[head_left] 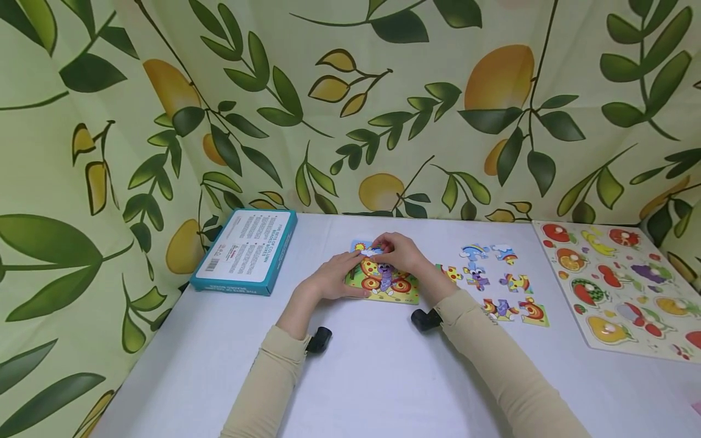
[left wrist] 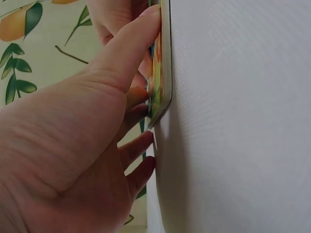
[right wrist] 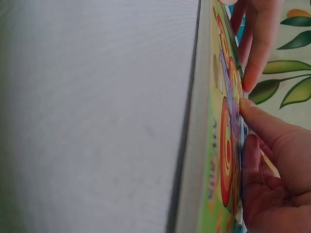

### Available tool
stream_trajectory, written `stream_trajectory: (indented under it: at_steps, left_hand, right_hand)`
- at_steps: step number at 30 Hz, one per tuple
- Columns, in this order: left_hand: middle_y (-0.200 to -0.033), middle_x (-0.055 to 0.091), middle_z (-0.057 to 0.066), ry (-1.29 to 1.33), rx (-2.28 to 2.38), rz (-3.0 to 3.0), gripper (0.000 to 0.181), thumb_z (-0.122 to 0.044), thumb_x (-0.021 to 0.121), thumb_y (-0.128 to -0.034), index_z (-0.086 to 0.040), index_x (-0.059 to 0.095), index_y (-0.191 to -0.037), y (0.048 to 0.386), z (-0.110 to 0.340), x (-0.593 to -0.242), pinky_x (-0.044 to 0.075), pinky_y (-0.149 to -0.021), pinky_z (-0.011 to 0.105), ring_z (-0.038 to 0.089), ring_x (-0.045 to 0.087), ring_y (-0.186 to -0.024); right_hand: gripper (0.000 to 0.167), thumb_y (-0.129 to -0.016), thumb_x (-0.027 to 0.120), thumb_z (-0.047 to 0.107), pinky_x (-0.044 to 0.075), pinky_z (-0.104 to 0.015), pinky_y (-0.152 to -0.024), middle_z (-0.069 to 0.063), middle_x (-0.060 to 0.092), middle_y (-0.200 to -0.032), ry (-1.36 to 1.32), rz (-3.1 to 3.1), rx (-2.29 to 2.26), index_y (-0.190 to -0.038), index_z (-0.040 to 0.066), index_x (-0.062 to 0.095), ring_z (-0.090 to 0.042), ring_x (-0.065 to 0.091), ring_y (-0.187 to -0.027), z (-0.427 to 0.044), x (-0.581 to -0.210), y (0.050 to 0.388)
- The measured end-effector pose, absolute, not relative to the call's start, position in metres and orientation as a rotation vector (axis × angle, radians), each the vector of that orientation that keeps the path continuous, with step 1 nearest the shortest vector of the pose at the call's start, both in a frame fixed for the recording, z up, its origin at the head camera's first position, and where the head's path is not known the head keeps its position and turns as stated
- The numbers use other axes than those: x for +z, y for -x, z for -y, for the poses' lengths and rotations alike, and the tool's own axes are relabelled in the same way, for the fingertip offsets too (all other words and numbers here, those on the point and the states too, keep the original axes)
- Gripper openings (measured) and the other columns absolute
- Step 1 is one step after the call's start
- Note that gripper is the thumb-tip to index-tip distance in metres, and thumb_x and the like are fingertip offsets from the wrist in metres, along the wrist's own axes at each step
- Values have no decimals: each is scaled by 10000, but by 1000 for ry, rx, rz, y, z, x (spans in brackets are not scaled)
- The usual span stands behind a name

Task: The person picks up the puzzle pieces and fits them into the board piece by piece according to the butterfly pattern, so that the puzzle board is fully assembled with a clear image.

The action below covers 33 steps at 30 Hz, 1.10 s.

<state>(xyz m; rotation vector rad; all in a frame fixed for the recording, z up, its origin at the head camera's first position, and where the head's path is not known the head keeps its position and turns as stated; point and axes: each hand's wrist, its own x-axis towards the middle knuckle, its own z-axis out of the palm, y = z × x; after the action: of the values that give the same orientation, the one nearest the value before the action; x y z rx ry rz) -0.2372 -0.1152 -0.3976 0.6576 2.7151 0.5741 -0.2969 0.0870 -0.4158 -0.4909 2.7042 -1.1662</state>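
Since the right hand covers part of the butterfly puzzle between the hands, whether its fingers pinch a piece cannot be told. The left hand, fingers extended, touches the puzzle's left side. Right of both, the right forearm partly hides loose pieces; the fruit board is cut off. Leaf-patterned cloth hangs beyond the white table.

The puzzle shows a purple butterfly with wings ringed red, orange and yellow on yellow-green; the pieces mix blue, purple, orange and yellow. The box is teal and white, the board white with multicoloured fruit. The sleeves are beige, the table whitish, the curtain cream with green leaves and orange fruit.
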Motion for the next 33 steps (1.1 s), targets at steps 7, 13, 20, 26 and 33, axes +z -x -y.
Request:
stream_trajectory:
  at_steps: [7, 13, 20, 26, 33]
  left_hand:
    - [-1600, 240, 36, -637, 552, -2736, 829, -518, 698, -854, -176, 354, -1526, 234, 111, -395, 232, -1147, 509, 288, 199, -1459]
    - [-1603, 232, 27, -597, 525, -2744, 835, -536, 694, -847, -201, 349, -1529, 233, 108, -395, 236, -1146, 504, 279, 194, -1462]
    - [-1602, 236, 21, -568, 527, -2759, 841, -538, 705, -835, -214, 354, -1528, 232, 109, -397, 236, -1146, 499, 275, 199, -1461]
    - [-1601, 238, 22, -569, 530, -2763, 838, -546, 698, -837, -216, 356, -1527, 233, 110, -398, 237, -1144, 506, 279, 196, -1461]
    - [-1601, 238, 35, -582, 541, -2756, 835, -537, 694, -843, -202, 353, -1528, 234, 111, -399, 228, -1143, 523, 291, 193, -1460]
  right_hand:
    - [306, -894, 730, 225, 403, -303, -737, -62, 546, -940, 496, -2710, -1114, -1151, 72, 667, -210, 483, -867, -90, -411, 294]
    - [361, -953, 642, 271, 489, -382, -871, -109, 622, -1158, 455, -2669, -1129, -1263, 87, 639, -275, 572, -1061, -113, -395, 288]
    - [319, -981, 593, 251, 483, -385, -828, -145, 623, -1187, 336, -2748, -1108, -1230, 58, 644, -293, 578, -1034, -192, -380, 286]
    - [363, -964, 624, 256, 447, -365, -756, -189, 596, -1140, 260, -2843, -928, -1224, 3, 623, -314, 519, -977, -253, -380, 285]
    - [444, -931, 667, 248, 418, -551, -896, -275, 545, -1244, 310, -2891, -808, -1266, -32, 585, -420, 474, -1095, -284, -390, 282]
